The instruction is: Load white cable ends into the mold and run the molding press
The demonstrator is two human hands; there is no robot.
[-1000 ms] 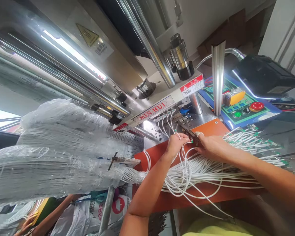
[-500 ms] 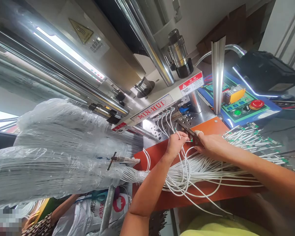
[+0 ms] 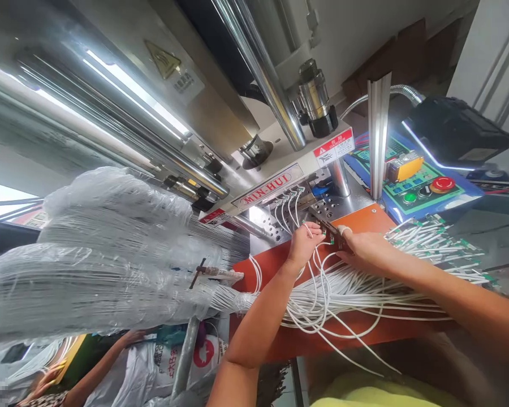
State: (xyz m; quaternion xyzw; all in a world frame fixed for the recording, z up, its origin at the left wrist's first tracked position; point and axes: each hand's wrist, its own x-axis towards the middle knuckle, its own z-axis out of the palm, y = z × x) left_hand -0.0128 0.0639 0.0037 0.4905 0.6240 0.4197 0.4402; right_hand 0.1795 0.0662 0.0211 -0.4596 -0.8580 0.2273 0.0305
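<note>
- White wires (image 3: 310, 230) run through the curled fingers of my left hand (image 3: 304, 246), which is almost closed and pinches them just in front of the machine's perforated steel plate (image 3: 271, 229).
- My right hand (image 3: 367, 254) is half closed, with its fingers against a dark slotted metal strip (image 3: 328, 229). One finger wears a white wrap (image 3: 344, 229). From here I cannot tell how firmly it grips.
- The loose wire bundle (image 3: 335, 294) sprawls under both hands across the orange worktop (image 3: 288, 345). Its green-tipped ends (image 3: 428, 243) fan out to the right, beyond the orange.
- To the left, the wires lead into large plastic-wrapped bundles (image 3: 89, 265).
- Above the hands sits the MIN-HUI nameplate (image 3: 267, 192), with a red-and-white danger label (image 3: 333, 147) beside it.
- To the right is a green control panel (image 3: 424, 186) with a red stop button (image 3: 442, 183).
- At lower left, a co-worker's arm (image 3: 97, 367) reaches near a white printed sack (image 3: 195, 362).
</note>
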